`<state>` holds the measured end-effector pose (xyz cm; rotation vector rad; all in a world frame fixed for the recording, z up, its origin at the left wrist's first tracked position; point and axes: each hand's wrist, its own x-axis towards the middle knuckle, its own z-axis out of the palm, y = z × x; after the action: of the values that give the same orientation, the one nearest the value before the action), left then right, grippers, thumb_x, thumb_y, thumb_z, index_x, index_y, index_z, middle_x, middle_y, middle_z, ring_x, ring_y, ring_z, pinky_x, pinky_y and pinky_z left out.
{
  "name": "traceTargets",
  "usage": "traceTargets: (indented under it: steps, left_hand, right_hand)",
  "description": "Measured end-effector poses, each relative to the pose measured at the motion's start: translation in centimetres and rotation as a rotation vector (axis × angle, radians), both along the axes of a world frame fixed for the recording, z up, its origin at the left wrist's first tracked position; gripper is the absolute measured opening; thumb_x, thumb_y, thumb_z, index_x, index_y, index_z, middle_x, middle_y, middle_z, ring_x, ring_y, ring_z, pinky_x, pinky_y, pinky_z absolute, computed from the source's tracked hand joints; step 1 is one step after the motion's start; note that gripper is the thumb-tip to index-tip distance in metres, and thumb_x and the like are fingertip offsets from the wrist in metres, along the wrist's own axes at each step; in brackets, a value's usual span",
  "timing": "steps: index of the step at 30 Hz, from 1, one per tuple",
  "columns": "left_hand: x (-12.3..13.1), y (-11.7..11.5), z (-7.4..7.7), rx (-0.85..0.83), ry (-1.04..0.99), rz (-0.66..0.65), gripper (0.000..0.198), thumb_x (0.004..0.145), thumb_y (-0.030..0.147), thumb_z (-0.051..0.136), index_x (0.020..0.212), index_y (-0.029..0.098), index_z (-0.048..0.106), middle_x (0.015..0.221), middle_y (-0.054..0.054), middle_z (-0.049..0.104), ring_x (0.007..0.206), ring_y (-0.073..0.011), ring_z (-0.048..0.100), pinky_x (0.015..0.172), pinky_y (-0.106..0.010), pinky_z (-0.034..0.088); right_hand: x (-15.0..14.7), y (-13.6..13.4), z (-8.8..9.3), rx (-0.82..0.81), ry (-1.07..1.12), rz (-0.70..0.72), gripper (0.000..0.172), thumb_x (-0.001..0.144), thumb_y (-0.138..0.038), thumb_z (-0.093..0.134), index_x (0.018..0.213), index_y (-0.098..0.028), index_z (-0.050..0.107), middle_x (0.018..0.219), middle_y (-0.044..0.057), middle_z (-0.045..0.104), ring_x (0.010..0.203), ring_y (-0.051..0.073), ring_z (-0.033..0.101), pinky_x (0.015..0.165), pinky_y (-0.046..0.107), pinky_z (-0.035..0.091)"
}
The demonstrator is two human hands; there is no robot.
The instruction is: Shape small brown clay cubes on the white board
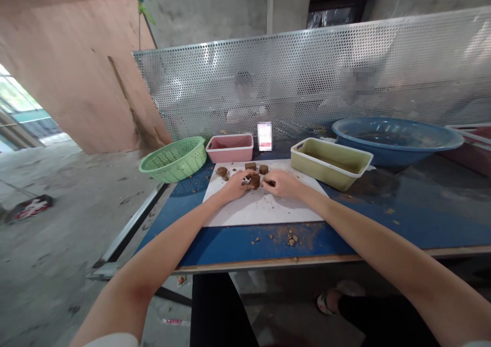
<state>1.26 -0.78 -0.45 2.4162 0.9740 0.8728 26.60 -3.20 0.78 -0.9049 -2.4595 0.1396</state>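
Note:
Over a white board (264,211) on the blue table, both my hands work close together. My left hand (235,185) is closed around the side of a reddish-brown clod of earth or clay (253,181). Something small and whitish shows by its thumb. Just right of the clod, my right hand (284,183) has its fingers curled in a pinch; a dark bit shows between them, too small to name. Behind the hands lie two brown blocks, one (250,166) left of the other (263,169). A rougher brown lump (221,171) rests at the board's far left.
A green basket (174,159), a pink bin (230,154) and a lit phone (264,136) stand behind the board. Right of it are an olive bin (326,168) and a wide blue basin (395,142). Crumbs (292,238) litter the front edge. A perforated metal panel (291,76) rises behind.

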Motion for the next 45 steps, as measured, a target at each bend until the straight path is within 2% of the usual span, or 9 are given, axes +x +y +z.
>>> traceTargets:
  steps: [10, 15, 19, 24, 30, 33, 37, 42, 45]
  left_hand:
    - [0.13, 0.22, 0.09, -0.007, -0.023, -0.008, 0.043, 0.085, 0.022, 0.077, 0.128, 0.021, 0.073, 0.121, -0.009, 0.077, 0.11, -0.0272, 0.069, 0.101, -0.042, 0.054]
    - [0.24, -0.04, 0.33, -0.026, -0.029, 0.009, 0.043, 0.084, 0.02, 0.076, 0.127, 0.022, 0.073, 0.122, -0.008, 0.077, 0.112, -0.0269, 0.07, 0.1, -0.041, 0.055]
    - [0.25, -0.02, 0.38, -0.011, -0.023, -0.015, 0.039, 0.085, 0.021, 0.078, 0.124, 0.02, 0.073, 0.119, -0.008, 0.078, 0.108, -0.0262, 0.07, 0.099, -0.04, 0.055]
    - [0.24, -0.04, 0.4, -0.009, -0.02, 0.011, 0.045, 0.083, 0.019, 0.078, 0.127, 0.022, 0.073, 0.12, -0.008, 0.078, 0.111, -0.0274, 0.07, 0.102, -0.042, 0.054]
    - [0.25, -0.24, 0.69, -0.001, -0.02, -0.028, 0.031, 0.086, 0.024, 0.076, 0.117, 0.02, 0.074, 0.115, -0.008, 0.078, 0.105, -0.0254, 0.07, 0.098, -0.04, 0.055]
    - [0.3, -0.3, 0.77, -0.001, -0.016, -0.034, 0.03, 0.086, 0.025, 0.076, 0.116, 0.02, 0.073, 0.113, -0.008, 0.078, 0.102, -0.0246, 0.069, 0.097, -0.039, 0.055]
    - [0.36, -0.41, 0.83, -0.025, -0.022, -0.009, 0.043, 0.085, 0.022, 0.076, 0.128, 0.022, 0.072, 0.122, -0.008, 0.078, 0.111, -0.0266, 0.07, 0.098, -0.039, 0.056]
    - [0.31, -0.35, 0.79, 0.002, -0.02, -0.02, 0.035, 0.086, 0.023, 0.076, 0.121, 0.02, 0.074, 0.118, -0.008, 0.078, 0.109, -0.0269, 0.07, 0.099, -0.04, 0.055]
    - [0.35, -0.27, 0.73, -0.007, -0.027, -0.027, 0.035, 0.085, 0.021, 0.076, 0.12, 0.019, 0.073, 0.115, -0.008, 0.078, 0.105, -0.026, 0.071, 0.096, -0.039, 0.056]
  right_hand:
    - [0.01, -0.48, 0.36, 0.028, 0.084, -0.031, 0.036, 0.108, -0.035, 0.048, 0.077, -0.021, 0.059, 0.08, 0.007, 0.068, 0.077, 0.02, 0.056, 0.071, 0.035, 0.033]
    - [-0.11, -0.22, 0.21, 0.03, -0.076, -0.028, 0.033, 0.104, -0.031, 0.053, 0.073, -0.021, 0.061, 0.074, 0.007, 0.066, 0.072, 0.02, 0.051, 0.07, 0.036, 0.031]
    - [0.06, -0.1, 0.26, 0.095, -0.006, -0.059, 0.035, 0.111, -0.035, 0.044, 0.085, -0.022, 0.064, 0.086, 0.008, 0.071, 0.085, 0.024, 0.058, 0.077, 0.036, 0.036]
    - [0.21, 0.13, 0.05, 0.09, -0.133, -0.039, 0.034, 0.106, -0.03, 0.052, 0.075, -0.021, 0.064, 0.077, 0.008, 0.069, 0.077, 0.023, 0.056, 0.076, 0.037, 0.037]
    - [0.17, -0.36, 0.51, 0.105, 0.027, -0.012, 0.035, 0.113, -0.035, 0.043, 0.098, -0.022, 0.072, 0.098, 0.01, 0.076, 0.093, 0.025, 0.064, 0.086, 0.038, 0.042]
    - [0.4, -0.46, 0.74, 0.13, 0.094, -0.013, 0.035, 0.112, -0.033, 0.043, 0.09, -0.022, 0.069, 0.089, 0.008, 0.073, 0.087, 0.024, 0.062, 0.086, 0.038, 0.043]
    - [0.34, -0.09, 0.36, 0.102, -0.085, 0.064, 0.032, 0.105, -0.027, 0.051, 0.077, -0.022, 0.065, 0.08, 0.007, 0.068, 0.077, 0.022, 0.056, 0.079, 0.037, 0.041]
    - [0.13, -0.09, 0.34, 0.121, -0.029, 0.065, 0.034, 0.111, -0.033, 0.043, 0.096, -0.021, 0.072, 0.097, 0.01, 0.072, 0.091, 0.024, 0.06, 0.085, 0.037, 0.042]
    - [0.32, -0.2, 0.49, 0.102, 0.026, 0.023, 0.035, 0.111, -0.034, 0.045, 0.09, -0.021, 0.07, 0.091, 0.009, 0.07, 0.088, 0.024, 0.059, 0.082, 0.036, 0.041]
